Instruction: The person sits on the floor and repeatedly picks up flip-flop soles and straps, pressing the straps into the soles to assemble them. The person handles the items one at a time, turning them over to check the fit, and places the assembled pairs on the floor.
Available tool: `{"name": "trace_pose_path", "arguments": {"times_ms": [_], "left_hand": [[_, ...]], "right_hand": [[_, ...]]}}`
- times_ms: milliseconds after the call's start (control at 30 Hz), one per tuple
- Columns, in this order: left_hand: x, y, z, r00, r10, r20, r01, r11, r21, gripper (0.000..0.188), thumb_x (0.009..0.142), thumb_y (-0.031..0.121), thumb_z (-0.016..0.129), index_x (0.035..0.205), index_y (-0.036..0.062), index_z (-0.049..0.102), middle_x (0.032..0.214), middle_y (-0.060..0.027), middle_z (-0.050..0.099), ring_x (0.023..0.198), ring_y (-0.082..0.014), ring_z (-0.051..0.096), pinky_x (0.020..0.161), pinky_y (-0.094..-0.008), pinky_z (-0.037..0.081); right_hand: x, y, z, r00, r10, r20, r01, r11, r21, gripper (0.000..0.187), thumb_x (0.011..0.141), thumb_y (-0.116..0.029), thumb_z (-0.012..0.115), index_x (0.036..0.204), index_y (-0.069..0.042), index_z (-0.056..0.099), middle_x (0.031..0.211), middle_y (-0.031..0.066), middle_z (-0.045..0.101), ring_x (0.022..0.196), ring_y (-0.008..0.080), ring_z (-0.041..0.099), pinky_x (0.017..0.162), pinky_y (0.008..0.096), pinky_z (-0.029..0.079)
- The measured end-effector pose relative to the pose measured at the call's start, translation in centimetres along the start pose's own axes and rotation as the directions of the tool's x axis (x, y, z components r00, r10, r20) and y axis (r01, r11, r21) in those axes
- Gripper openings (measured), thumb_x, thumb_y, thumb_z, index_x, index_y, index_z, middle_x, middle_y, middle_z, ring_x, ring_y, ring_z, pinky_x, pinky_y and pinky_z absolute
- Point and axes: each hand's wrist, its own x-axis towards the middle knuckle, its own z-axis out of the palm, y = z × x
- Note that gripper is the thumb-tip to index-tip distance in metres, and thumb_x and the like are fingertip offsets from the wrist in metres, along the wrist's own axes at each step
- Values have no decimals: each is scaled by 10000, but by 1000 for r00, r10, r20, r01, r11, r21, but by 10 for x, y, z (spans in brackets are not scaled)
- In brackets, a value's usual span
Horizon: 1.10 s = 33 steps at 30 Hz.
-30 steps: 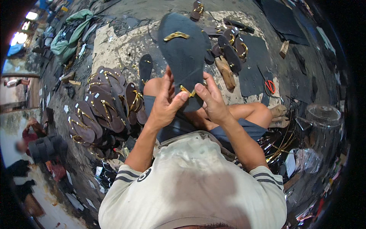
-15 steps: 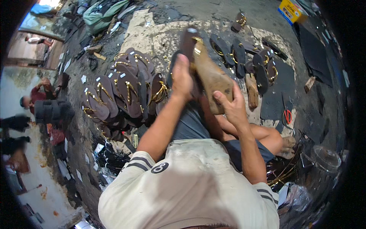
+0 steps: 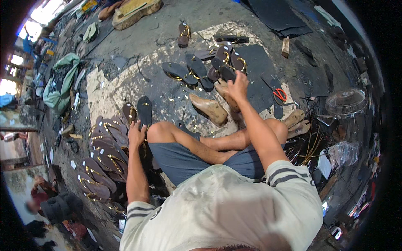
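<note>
Head camera: A worker in a pale shirt sits cross-legged among gold-strapped flip-flops, arms parted, with 12 o'clock straight ahead. At 10 o'clock, the left hand reaches the near ends of a brown flip-flop and a black sole, its visible fingers slightly apart. Just past 12, the right hand is curled at the near end of a black flip-flop on a small heap, thumb and fingers drawn close together. From where I stand, I cannot tell whether either hand has closed on anything.

The flip-flops look light and bendy, likely grippy along the soles and slicker on the shiny straps; the sole's edges seem the sound place to hold, sparing the thin straps. Two foot-shaped wooden lasts lie near 12, apparently rigid and heavier, best taken around the thick part. More brown flip-flops crowd together toward 9, and orange-handled scissors rest at 1 o'clock, beside a black sheet.
</note>
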Motion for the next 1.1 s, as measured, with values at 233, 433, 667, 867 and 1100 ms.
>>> {"name": "trace_pose_path", "arguments": {"times_ms": [233,433,667,867,1100], "left_hand": [[-13,107,-67,898,231,-374,-404,769,-496,390,975,222,625,1329,59,610,1435,-204,527,1343,-336,493,1120,-407,372],[-60,209,-125,735,504,-454,-665,669,-334,431,913,149,692,1327,56,610,1423,-161,551,1306,-293,536,1087,-396,413],[-106,269,-77,792,558,-248,-477,312,-822,672,918,107,714,1500,92,378,1338,-94,562,1163,-167,568,1015,-320,448],[-138,237,-54,870,455,-189,-399,424,-813,306,928,74,709,1225,51,640,1149,-19,653,1060,-94,588,915,-245,473],[-158,224,-51,917,308,-252,-343,291,-893,324,933,92,704,1223,44,568,1097,-41,637,1007,-119,606,891,-261,496]], "right_hand": [[28,69,-41,971,178,158,-198,973,117,367,899,-286,658,1162,-32,631,1192,208,652,1141,341,621,965,446,477],[35,-121,-165,852,-506,137,412,808,420,254,960,-249,637,1115,-53,687,1030,151,708,1011,334,654,887,394,502],[-35,-172,-179,805,-514,295,57,562,825,326,955,-273,685,1158,-20,647,1001,87,694,923,166,660,801,301,520],[-110,-161,-173,662,-337,669,-504,461,731,371,937,-330,724,1110,-14,638,1011,17,647,903,72,567,795,247,492],[-132,-162,-173,582,-407,704,-524,474,707,252,992,-133,626,1186,26,603,1019,-18,626,929,44,561,807,219,485]]}}
